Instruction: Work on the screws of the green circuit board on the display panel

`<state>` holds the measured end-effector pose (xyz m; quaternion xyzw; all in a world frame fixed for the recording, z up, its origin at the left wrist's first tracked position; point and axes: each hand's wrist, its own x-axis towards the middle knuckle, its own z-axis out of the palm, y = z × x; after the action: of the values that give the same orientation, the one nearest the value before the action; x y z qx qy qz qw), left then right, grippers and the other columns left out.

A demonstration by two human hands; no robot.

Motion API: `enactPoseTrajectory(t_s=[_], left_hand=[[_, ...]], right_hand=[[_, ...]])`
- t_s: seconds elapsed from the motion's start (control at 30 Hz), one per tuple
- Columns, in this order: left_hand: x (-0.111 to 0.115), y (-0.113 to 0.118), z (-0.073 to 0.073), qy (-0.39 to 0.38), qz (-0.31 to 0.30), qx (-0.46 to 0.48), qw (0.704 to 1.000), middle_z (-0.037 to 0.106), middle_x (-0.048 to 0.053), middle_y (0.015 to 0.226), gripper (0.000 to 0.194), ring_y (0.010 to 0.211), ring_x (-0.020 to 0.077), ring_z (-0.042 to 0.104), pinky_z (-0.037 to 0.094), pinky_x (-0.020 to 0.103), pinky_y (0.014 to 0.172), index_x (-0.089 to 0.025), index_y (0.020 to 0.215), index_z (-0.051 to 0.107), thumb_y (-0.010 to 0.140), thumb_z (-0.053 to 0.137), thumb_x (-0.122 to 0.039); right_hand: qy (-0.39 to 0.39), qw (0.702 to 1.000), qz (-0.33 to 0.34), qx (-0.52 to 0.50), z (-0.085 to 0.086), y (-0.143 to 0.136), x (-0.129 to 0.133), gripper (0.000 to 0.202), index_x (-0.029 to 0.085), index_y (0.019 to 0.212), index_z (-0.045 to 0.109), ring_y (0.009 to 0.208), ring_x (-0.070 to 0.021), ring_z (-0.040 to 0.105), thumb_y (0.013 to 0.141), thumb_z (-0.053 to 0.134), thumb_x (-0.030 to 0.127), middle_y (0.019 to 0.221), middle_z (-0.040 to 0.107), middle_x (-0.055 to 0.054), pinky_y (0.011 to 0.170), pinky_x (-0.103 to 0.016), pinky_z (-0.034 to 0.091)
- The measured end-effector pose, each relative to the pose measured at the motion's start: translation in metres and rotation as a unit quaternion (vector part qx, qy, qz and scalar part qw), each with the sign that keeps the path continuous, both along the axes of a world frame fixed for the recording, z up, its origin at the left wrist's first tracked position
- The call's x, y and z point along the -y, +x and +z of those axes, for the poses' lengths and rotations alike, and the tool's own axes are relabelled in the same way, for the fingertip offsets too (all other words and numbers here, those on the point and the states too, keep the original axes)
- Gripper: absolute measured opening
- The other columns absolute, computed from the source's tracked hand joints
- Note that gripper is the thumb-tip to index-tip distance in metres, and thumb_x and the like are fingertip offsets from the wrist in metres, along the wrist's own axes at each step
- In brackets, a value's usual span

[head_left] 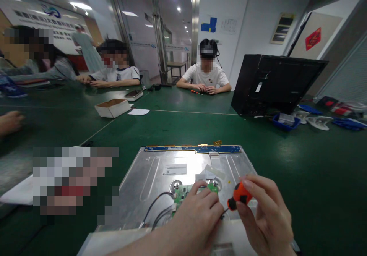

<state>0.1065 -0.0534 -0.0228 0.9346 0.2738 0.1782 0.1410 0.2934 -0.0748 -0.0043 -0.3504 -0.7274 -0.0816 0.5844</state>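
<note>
Right of the green circuit board (180, 193), the right hand (268, 212) pinches a bulbous orange-and-black screwdriver (241, 193), slanting down toward the left hand (197, 210). That one's grip I can't tell

R hand (268, 212) grips orange/blk screwdriver (242, 194), tip nr L hand (199, 209), which partly covers green PCB (180, 194) on metal panel (133, 191).

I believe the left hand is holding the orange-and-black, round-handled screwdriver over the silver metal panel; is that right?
Not quite: the head view shows the right hand holding the orange-and-black, round-handled screwdriver over the silver metal panel.
</note>
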Motion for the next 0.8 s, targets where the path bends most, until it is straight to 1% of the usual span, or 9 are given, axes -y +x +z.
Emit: enactPoseTrajectory(t_s=[0.1,0.17,0.23,0.3,0.4,0.5,0.57,0.67,0.8], left_hand=[[0.000,0.000,0.000,0.001,0.000,-0.002,1.000,0.073,0.007,0.109,0.018,0.103,0.0273,0.066,0.035,0.054,0.114,-0.022,0.109,0.065,0.093,0.061,-0.019],[0.000,0.000,0.000,0.000,0.000,-0.006,1.000,0.072,0.007,0.109,0.018,0.104,0.0274,0.066,0.036,0.053,0.114,-0.021,0.110,0.065,0.093,0.061,-0.019],[0.000,-0.001,0.000,0.002,-0.002,-0.004,1.000,0.073,0.007,0.109,0.018,0.104,0.0274,0.066,0.036,0.053,0.114,-0.021,0.110,0.065,0.093,0.061,-0.018],[0.000,0.000,0.000,0.001,-0.004,0.003,1.000,0.073,0.007,0.108,0.017,0.103,0.0273,0.066,0.035,0.053,0.114,-0.021,0.108,0.065,0.092,0.061,-0.018],[0.001,0.000,0.000,-0.004,0.000,0.013,1.000,0.074,0.007,0.106,0.015,0.101,0.0265,0.066,0.034,0.054,0.115,-0.021,0.104,0.065,0.092,0.060,-0.016],[0.001,0.000,0.001,-0.005,0.001,0.006,1.000,0.074,0.007,0.105,0.014,0.101,0.0261,0.066,0.035,0.052,0.115,-0.021,0.104,0.066,0.092,0.060,-0.016],[0.001,0.000,0.002,-0.002,0.003,-0.004,1.000,0.073,0.006,0.106,0.016,0.100,0.0262,0.066,0.035,0.052,0.115,-0.021,0.106,0.065,0.091,0.061,-0.017],[0.000,-0.001,0.001,0.006,-0.002,-0.013,1.000,0.073,0.007,0.110,0.020,0.103,0.0275,0.067,0.035,0.052,0.114,-0.022,0.111,0.064,0.091,0.063,-0.020],[-0.001,-0.001,-0.002,0.007,-0.007,-0.010,1.000,0.073,0.008,0.111,0.023,0.104,0.0284,0.067,0.035,0.052,0.114,-0.022,0.114,0.062,0.091,0.063,-0.021]], right_hand=[[-0.002,1.000,-0.017,0.017,-0.002,0.003,0.001,0.044,0.023,0.141,0.059,0.092,-0.0206,0.074,0.099,0.056,0.013,0.112,0.070,-0.010,0.066,-0.029,0.066],[-0.008,1.000,-0.016,0.023,-0.005,0.006,0.003,0.045,0.020,0.143,0.058,0.093,-0.0221,0.075,0.099,0.058,0.015,0.115,0.073,-0.013,0.064,-0.029,0.066],[-0.011,1.000,-0.009,0.011,-0.009,0.007,0.003,0.043,0.018,0.142,0.059,0.096,-0.0243,0.076,0.098,0.060,0.017,0.115,0.074,-0.015,0.065,-0.031,0.066],[-0.006,1.000,-0.003,-0.012,-0.010,0.005,0.003,0.042,0.019,0.140,0.058,0.098,-0.0258,0.076,0.098,0.062,0.019,0.113,0.075,-0.014,0.069,-0.034,0.068],[0.016,0.999,0.008,-0.027,-0.005,0.001,0.000,0.043,0.022,0.138,0.056,0.091,-0.0218,0.076,0.096,0.065,0.016,0.106,0.075,-0.011,0.069,-0.032,0.068],[0.029,0.999,0.000,-0.023,0.002,-0.002,-0.002,0.039,0.025,0.133,0.059,0.085,-0.0186,0.073,0.096,0.066,0.014,0.101,0.071,-0.008,0.062,-0.027,0.066],[0.030,0.999,-0.008,-0.023,0.005,-0.003,-0.002,0.038,0.026,0.132,0.060,0.084,-0.0183,0.071,0.096,0.065,0.014,0.102,0.069,-0.007,0.059,-0.027,0.065],[0.027,0.999,-0.015,-0.014,0.004,-0.002,-0.001,0.038,0.026,0.132,0.062,0.086,-0.0186,0.071,0.097,0.062,0.012,0.105,0.068,-0.008,0.060,-0.027,0.065],[0.005,1.000,-0.013,0.006,0.000,0.002,0.003,0.040,0.023,0.135,0.062,0.093,-0.0196,0.073,0.097,0.058,0.010,0.112,0.070,-0.010,0.066,-0.027,0.066]])
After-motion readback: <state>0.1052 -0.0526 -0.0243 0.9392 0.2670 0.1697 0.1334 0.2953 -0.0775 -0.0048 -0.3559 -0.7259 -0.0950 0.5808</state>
